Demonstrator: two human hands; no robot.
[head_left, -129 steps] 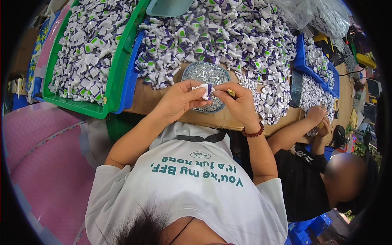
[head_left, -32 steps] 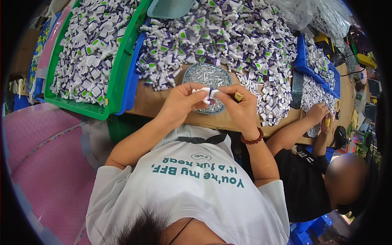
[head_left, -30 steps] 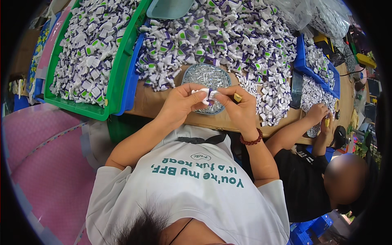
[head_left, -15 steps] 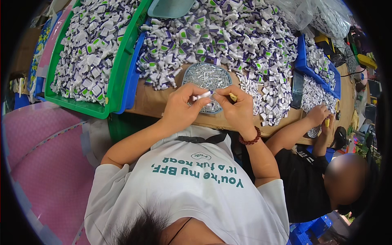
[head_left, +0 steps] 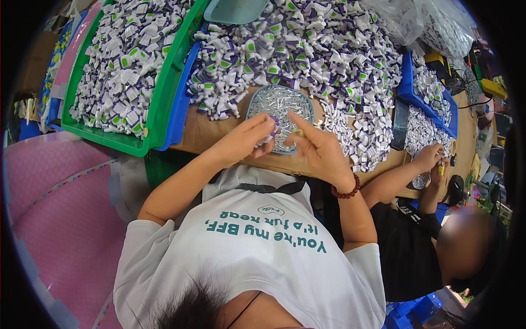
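Note:
My left hand (head_left: 241, 143) is closed round a small white and purple toy figure part (head_left: 274, 122), mostly hidden by the fingers. Just to its right, my right hand (head_left: 323, 151) has its fingers apart, with no object seen between them. A yellow cover (head_left: 298, 132) wraps one of its fingers. Both hands are above the near part of a pale-rimmed tray (head_left: 312, 107) full of loose silver metal pins (head_left: 279, 98). Beyond the tray lies a big heap of white, purple and green toy figure parts (head_left: 307, 49).
Small white striped pieces (head_left: 372, 140) lie right of the tray. A green crate (head_left: 156, 98) of similar parts stands at left, beside a blue crate (head_left: 179, 104). At right are a blue bin (head_left: 406, 82) and a co-worker's hands (head_left: 430, 159). A clear plastic bag (head_left: 446, 27) lies far right.
My hands were together, pinching a white part between them. Now they are apart: the right hand has let go and moved slightly right and nearer; the left keeps the part.

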